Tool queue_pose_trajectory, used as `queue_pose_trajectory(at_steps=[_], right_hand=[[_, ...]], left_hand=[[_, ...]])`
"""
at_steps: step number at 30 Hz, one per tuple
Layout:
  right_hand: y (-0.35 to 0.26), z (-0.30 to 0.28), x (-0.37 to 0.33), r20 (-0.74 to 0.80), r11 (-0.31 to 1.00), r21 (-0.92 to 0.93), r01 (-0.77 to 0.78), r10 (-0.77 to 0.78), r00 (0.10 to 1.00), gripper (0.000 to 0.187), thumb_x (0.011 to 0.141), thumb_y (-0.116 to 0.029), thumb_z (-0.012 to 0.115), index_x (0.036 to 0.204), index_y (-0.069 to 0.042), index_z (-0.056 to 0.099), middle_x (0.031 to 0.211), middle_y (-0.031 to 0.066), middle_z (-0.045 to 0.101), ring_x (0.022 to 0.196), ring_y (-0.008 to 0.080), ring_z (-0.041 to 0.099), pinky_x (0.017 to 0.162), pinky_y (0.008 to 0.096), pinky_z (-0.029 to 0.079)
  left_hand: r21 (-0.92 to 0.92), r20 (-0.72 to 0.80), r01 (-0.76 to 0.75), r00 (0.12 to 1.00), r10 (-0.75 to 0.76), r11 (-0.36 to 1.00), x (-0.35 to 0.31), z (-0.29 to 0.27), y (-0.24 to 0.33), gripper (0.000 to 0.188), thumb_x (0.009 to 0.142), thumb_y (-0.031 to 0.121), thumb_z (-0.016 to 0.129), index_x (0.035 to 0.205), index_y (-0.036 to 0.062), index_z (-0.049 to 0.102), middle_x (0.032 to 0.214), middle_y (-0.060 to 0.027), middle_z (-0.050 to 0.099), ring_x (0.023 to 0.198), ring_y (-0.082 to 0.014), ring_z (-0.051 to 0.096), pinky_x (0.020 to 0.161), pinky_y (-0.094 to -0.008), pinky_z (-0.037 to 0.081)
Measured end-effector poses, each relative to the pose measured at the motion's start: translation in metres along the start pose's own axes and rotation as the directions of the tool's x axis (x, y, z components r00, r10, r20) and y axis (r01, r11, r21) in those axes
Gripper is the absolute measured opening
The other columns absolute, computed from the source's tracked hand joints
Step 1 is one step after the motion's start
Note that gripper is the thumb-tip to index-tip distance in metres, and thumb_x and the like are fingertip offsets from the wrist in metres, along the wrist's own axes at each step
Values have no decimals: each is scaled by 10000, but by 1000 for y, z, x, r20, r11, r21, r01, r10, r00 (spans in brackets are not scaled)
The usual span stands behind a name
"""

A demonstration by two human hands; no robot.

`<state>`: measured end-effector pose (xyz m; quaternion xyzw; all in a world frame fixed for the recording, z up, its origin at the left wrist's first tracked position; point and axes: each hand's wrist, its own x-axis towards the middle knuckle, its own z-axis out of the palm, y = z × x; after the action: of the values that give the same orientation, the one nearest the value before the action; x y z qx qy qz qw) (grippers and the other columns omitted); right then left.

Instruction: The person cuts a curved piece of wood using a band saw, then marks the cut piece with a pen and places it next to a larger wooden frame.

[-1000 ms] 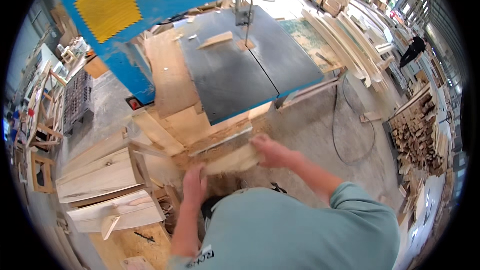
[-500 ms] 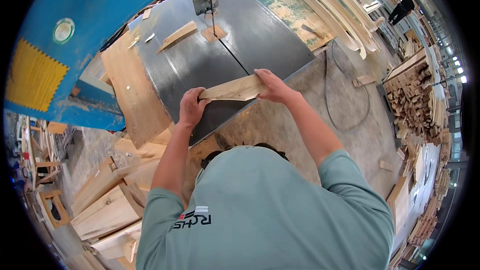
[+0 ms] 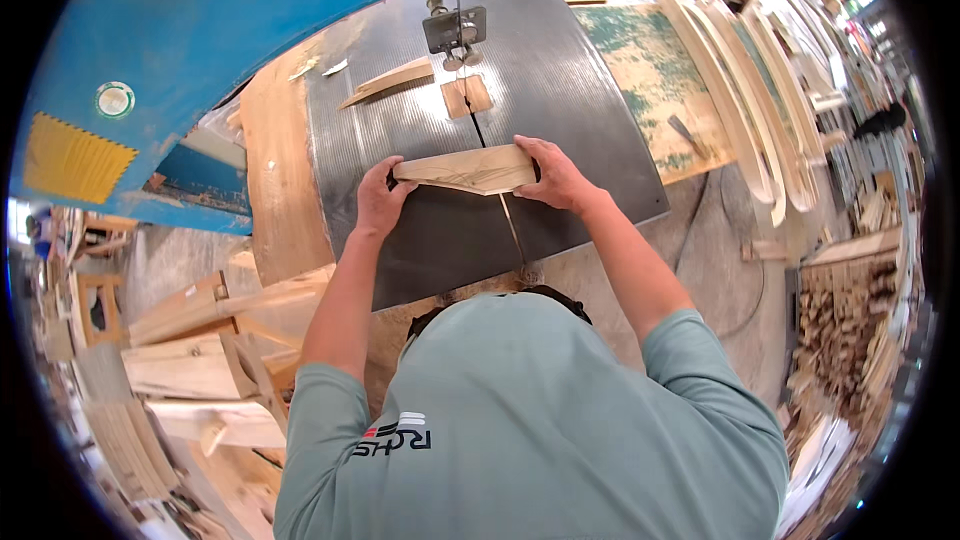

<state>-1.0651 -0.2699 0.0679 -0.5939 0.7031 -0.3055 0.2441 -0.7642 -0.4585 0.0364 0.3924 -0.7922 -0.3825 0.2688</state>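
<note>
A short, pale wooden block (image 3: 468, 169) with a slanted lower edge spans the gap between my hands, over the front part of the dark ribbed bandsaw table (image 3: 590, 140). My left hand (image 3: 382, 196) is closed around its left end. The other end is gripped by my right hand (image 3: 553, 176). Just beyond the block, the thin saw blade (image 3: 461, 45) runs down past a metal blade guide (image 3: 455, 32) into a square wooden insert (image 3: 468, 97). The block and the blade are apart. A slot in the table passes beneath the block toward me.
The blue saw frame (image 3: 220, 40) arches over the left side. Wooden offcuts (image 3: 390, 80) lie left of the blade. To the right, a worn green board (image 3: 650, 80) carries a scraper-like tool (image 3: 688, 137) near long curved wood pieces (image 3: 725, 100). Stacked wood (image 3: 845, 330) stands farther right.
My view has turned, and my body now faces the blade more squarely. Both hands still hold the block, which has become more level and lined up across the table slot.
</note>
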Motion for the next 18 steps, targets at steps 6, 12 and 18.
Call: queue_pose_trajectory(at_steps=[6, 12, 18], right_hand=[[18, -19, 21, 39, 996, -30, 89, -87, 995, 852, 706, -220, 875, 1443, -42, 487, 1438, 187, 541, 1345, 387, 490, 1148, 442, 421], [24, -30, 20, 50, 994, -76, 84, -80, 996, 830, 723, -252, 868, 1425, -33, 485, 1404, 180, 556, 1329, 390, 497, 1135, 451, 429], [7, -17, -19, -11, 983, -156, 95, -98, 995, 878, 700, -366, 903, 1379, -7, 477, 1325, 215, 556, 1276, 400, 506, 1108, 465, 427]], left_hand=[[91, -120, 109, 988, -98, 990, 2, 21, 12, 541, 804, 98, 825, 1309, 67, 633, 1126, -145, 707, 1047, -301, 674, 926, -397, 532], [4, -168, 160, 973, -157, 987, 6, 37, 27, 528, 819, 89, 809, 1315, 46, 632, 1119, -153, 720, 1023, -290, 690, 928, -393, 533], [99, -215, 167, 966, -143, 981, 9, 35, 33, 459, 857, 162, 780, 1269, 11, 643, 1050, -148, 745, 961, -277, 712, 888, -371, 539]])
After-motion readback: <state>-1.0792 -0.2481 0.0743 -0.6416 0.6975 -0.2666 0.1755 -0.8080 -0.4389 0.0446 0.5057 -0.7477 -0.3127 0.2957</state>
